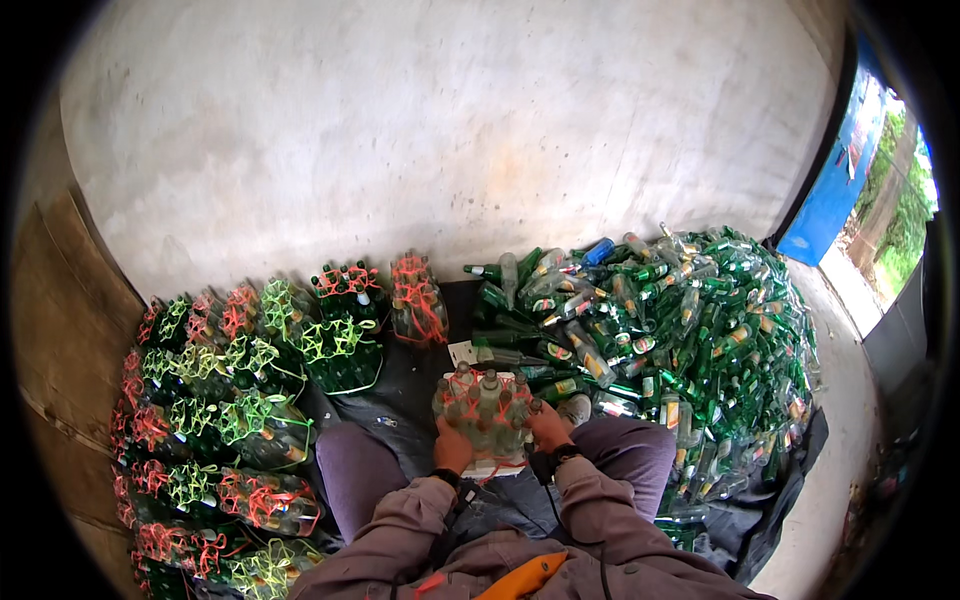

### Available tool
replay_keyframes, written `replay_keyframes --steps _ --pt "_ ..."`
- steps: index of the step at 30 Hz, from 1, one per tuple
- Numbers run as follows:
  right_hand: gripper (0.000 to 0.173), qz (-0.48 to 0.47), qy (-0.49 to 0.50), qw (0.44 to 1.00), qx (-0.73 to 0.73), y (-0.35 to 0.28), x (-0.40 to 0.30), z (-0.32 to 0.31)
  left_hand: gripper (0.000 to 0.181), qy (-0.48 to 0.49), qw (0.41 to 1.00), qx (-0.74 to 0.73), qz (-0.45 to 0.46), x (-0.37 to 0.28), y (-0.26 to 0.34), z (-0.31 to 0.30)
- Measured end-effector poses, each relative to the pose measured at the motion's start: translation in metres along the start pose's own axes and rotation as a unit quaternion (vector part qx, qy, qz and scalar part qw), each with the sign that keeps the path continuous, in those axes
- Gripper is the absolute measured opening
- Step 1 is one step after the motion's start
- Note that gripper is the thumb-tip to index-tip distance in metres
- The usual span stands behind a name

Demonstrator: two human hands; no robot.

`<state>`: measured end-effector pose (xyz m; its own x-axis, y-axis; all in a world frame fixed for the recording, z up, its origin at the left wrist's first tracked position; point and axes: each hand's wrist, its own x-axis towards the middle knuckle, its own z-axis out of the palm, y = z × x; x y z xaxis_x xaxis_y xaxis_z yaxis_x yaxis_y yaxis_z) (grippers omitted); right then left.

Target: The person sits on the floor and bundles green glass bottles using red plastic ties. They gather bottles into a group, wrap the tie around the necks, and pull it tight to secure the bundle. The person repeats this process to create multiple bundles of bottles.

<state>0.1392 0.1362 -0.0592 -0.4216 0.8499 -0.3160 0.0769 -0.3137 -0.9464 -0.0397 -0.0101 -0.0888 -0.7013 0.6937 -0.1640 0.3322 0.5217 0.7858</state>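
Note:
A bundle of clear glass bottles (486, 411), standing upright and tied round the necks with red plastic twine, is between my knees. My left hand (454, 448) grips its near left side. On the right side my right hand (547, 429) holds the outer bottles near their necks. Part of a white board (501, 471) shows beneath the bundle, and a loose red twine end hangs at its front. The bottles hide some of my fingers.
Left are rows of bottle bundles tied with red or yellow-green twine (341, 339). One red-tied bundle (418, 300) stands ahead by the wall (450, 135). A large heap of loose bottles (705, 330) fills the right. Black sheeting (382, 409) covers the floor; a blue door (836, 165) is far right.

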Motion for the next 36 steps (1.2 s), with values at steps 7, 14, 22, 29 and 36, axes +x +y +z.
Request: replay_keyframes --steps 7,14,22,29,36 --pt "0.043 -0.128 0.052 0.988 -0.065 0.032 -0.007 0.004 0.076 -0.049 0.998 -0.027 -0.001 0.007 0.027 -0.015" --pt "0.044 -0.119 0.109 0.977 -0.14 0.059 -0.027 0.033 0.082 0.051 0.976 -0.084 0.196 0.038 -0.003 0.004" --pt "0.038 -0.092 0.091 0.984 -0.123 0.041 -0.065 0.06 0.069 -0.041 0.979 -0.035 0.196 0.026 0.017 -0.011" --pt "0.043 -0.106 0.08 0.98 -0.149 0.045 -0.062 0.049 0.052 -0.032 0.987 0.032 0.154 -0.022 0.029 -0.015" --pt "0.043 -0.113 0.092 0.973 -0.181 0.043 -0.065 0.054 0.039 0.003 0.973 0.059 0.224 -0.043 0.05 -0.024"
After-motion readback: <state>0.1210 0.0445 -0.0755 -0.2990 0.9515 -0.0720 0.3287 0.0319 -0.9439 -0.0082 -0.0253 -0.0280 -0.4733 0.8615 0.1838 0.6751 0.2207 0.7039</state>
